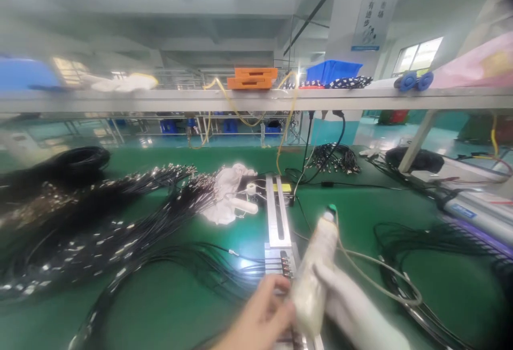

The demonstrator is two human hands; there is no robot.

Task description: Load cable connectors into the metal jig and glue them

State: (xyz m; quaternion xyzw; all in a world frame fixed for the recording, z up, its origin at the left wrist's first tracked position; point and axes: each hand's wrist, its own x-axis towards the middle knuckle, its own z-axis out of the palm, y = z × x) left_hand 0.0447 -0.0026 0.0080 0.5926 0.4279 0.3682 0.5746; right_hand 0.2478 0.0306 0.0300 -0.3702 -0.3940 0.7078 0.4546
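My right hand (352, 307), in a white glove, is wrapped round a pale tool with a green tip (316, 264) that trails a thin cream hose (377, 275). The tool leans over a metal fixture rail (276, 216) holding several black cables with metal connectors (282, 264). My bare left hand (260, 318) rests at the fixture's near end, fingers curled on the cable connectors there; the picture is blurred.
Large bundles of black cables with metal ends (100, 216) cover the left of the green bench (172, 307). A white cloth (226, 195) lies by the rail. More cable loops (433, 248) lie at right. A shelf (256, 99) holds orange trays and a blue bin.
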